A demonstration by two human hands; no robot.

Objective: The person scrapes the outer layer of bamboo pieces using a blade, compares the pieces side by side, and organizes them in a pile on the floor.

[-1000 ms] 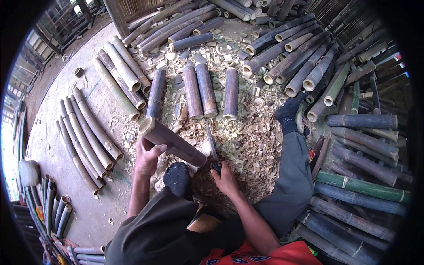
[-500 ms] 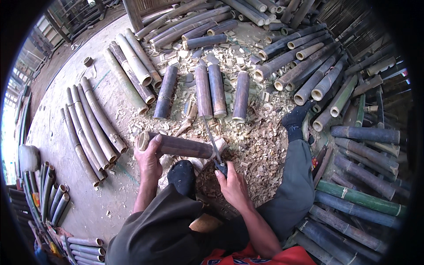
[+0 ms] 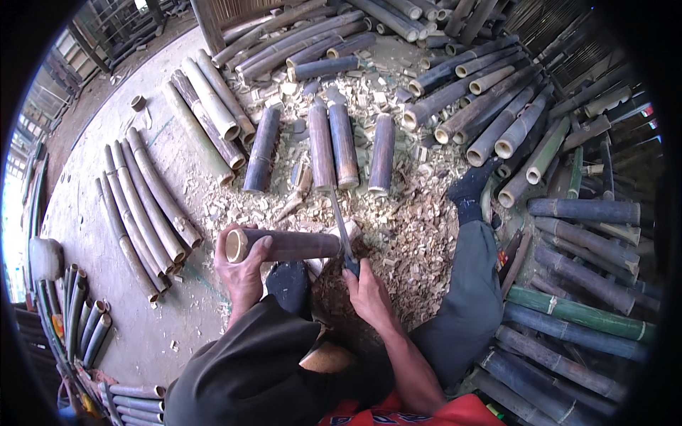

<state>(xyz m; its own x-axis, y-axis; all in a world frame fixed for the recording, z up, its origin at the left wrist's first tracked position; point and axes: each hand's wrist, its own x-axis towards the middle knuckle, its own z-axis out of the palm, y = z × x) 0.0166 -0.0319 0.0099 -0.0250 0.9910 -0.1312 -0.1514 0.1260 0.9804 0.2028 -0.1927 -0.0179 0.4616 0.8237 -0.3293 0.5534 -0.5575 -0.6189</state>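
My left hand [image 3: 243, 268] is closed round the near-left end of a dark brown bamboo tube [image 3: 298, 246], its pale hollow opening turned toward me. The tube lies roughly level, its far end over a pale block [image 3: 348, 231] on the floor. In my right hand [image 3: 368, 292] is the dark handle of a long-bladed knife [image 3: 339, 216]. Its narrow blade points away from me and stands against or just beside the tube's right end; contact is hard to make out. My socked left foot [image 3: 289, 285] is just below the tube.
Several short dark bamboo tubes [image 3: 322, 153] lie ahead among scattered wood chips [image 3: 412, 248]. Longer poles [image 3: 153, 199] rest on the concrete floor at left. Stacked bamboo [image 3: 575, 312] crowds the right side, and more is piled [image 3: 298, 42] at the back. My right leg [image 3: 465, 291] stretches forward.
The bamboo tube has turned slightly, so its left opening faces me more, and my left hand has shifted its hold. The knife has moved a little left and stands more upright.
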